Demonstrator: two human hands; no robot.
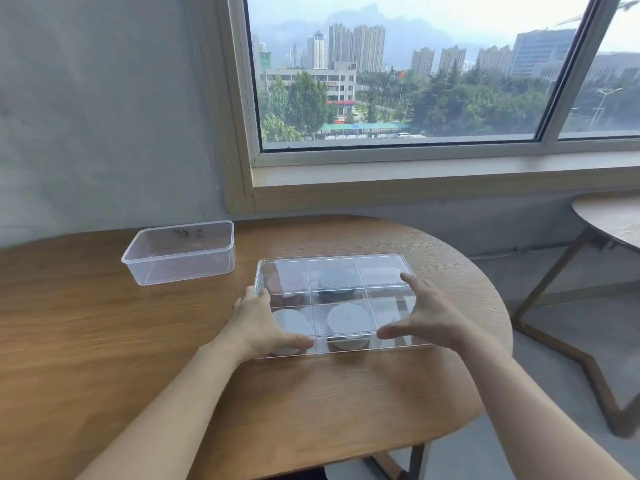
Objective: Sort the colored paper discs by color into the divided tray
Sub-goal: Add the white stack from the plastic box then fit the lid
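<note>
The left hand (263, 320) gripped the divided tray (332, 260) at its left edge, fingers curled. The right hand (437, 317) was spread over its right side, fingers apart.

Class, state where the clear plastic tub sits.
Head view: the clear plastic tub sits far left on the wooden table, behind-left of the divided tray, near the wall.

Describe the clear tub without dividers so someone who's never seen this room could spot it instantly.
Below the big window stands a rounded wooden table. On its far left part, near the grey wall, sits a clear plastic tub. Unlike the flat divided tray between the left hand and right hand, it is deeper, lidless, undivided, and untouched.
</note>
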